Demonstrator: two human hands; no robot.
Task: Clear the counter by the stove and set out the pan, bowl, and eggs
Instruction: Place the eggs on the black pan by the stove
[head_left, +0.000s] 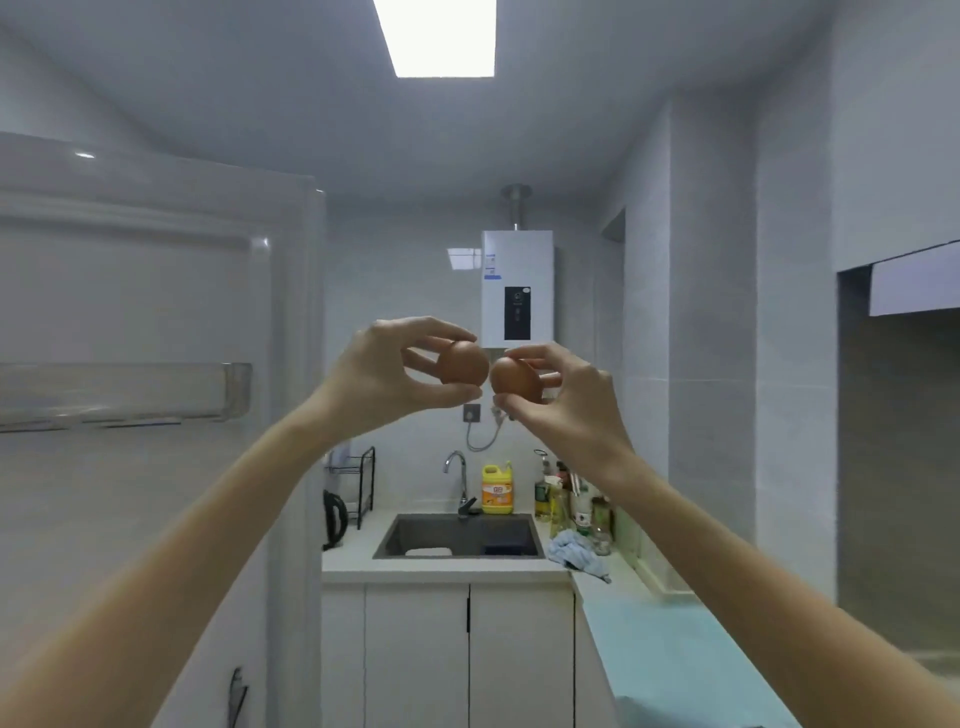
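I hold two brown eggs up at about head height in the middle of the view. My left hand (387, 371) pinches one brown egg (466, 364) between thumb and fingers. My right hand (563, 400) pinches a second brown egg (511, 380) the same way. The two eggs are close side by side, nearly touching. Both arms are stretched forward. No pan, bowl or stove shows in this view.
An open fridge door (156, 332) with a clear shelf fills the left. Ahead are a dark sink (460, 535), faucet (457, 478), yellow detergent bottle (497, 489), several bottles (566, 499), a blue cloth (576, 553) and a kettle (333, 519). A counter (670, 654) runs along the right wall.
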